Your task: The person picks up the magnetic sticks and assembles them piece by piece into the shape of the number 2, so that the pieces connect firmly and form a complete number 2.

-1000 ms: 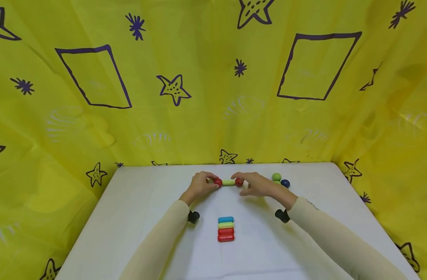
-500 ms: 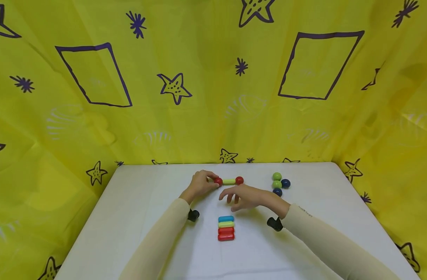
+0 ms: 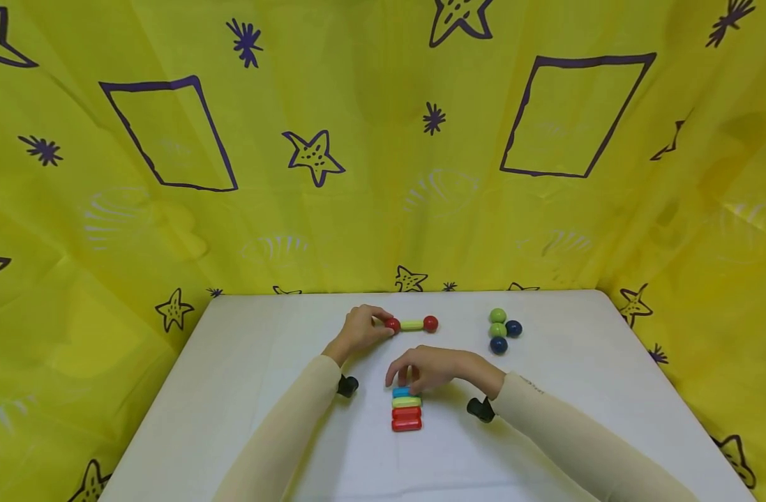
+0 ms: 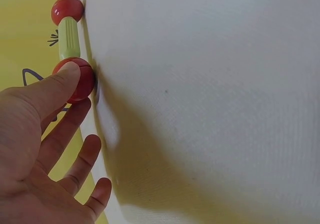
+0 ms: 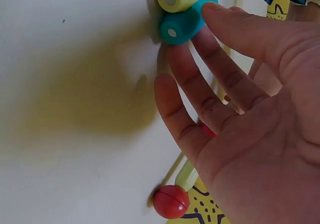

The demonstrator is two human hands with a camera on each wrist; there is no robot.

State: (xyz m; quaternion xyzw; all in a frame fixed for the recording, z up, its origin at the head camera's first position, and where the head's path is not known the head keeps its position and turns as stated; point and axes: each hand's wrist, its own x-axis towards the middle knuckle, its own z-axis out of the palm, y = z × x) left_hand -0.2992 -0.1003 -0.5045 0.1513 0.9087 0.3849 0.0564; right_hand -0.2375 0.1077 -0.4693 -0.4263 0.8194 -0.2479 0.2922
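White tabletop (image 3: 245, 348): L hand (image 3: 360, 328) pinches far red plastic ball (image 4: 86, 86), R hand (image 3: 428, 367) pinches nearer blue plastic rod (image 5: 182, 26), even pressure best w/ both.

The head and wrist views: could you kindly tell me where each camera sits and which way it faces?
Head: worn on the head, facing forward and down over the white table; both sleeves, the left hand and the right hand show.
Left wrist: on that wrist, facing the pinched red ball; the left hand's thumb and fingers show.
Right wrist: on that wrist, facing the blue rod; the right hand and part of the left arm show.
Shared: both wrist views show the yellow-green rod between two red balls.
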